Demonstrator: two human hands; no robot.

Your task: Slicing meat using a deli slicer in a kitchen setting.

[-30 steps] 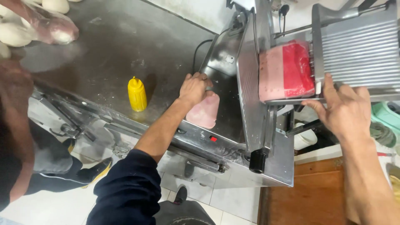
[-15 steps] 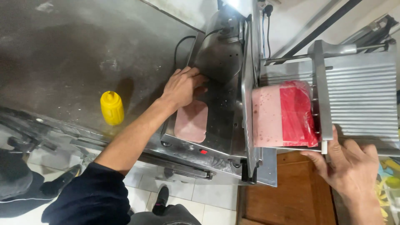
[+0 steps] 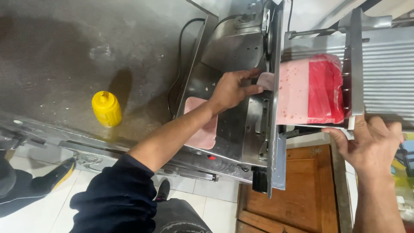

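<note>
Grey, stained stainless-steel worktop (image 3: 64, 56) filled the left of the view, w/ white tiled floor (image 3: 39, 207) below its front edge. On the worktop's right end stood a big steel meat slicer (image 3: 233, 51), its upright blade plate (image 3: 274, 108) running top to bottom thru the middle, black power cable (image 3: 183, 56) looping off its left side. Ribbed grey carriage (image 3: 386, 69) sat on the slicer's right side, over a brown wooden cupboard door (image 3: 284, 194).

Pink block of deli meat w/ red wrapping on its right half (image 3: 308, 90) lay on the carriage, pink cut face pressed against the blade plate.

Left hand (image 3: 233, 88), dark navy sleeve, reached across the slicer's receiving tray; fingers narrow, pinching a thin pink slice (image 3: 265, 80) coming off the blade side. Under that forearm a small stack of cut pink slices (image 3: 200, 129) lay on the tray.

Right hand (image 3: 371, 144) was closed round the carriage's lower edge, just below the meat block; exact grip on a handle can't be told.

Small yellow squeeze bottle (image 3: 106, 108) stood upright on the worktop, well apart from the slicer.
</note>
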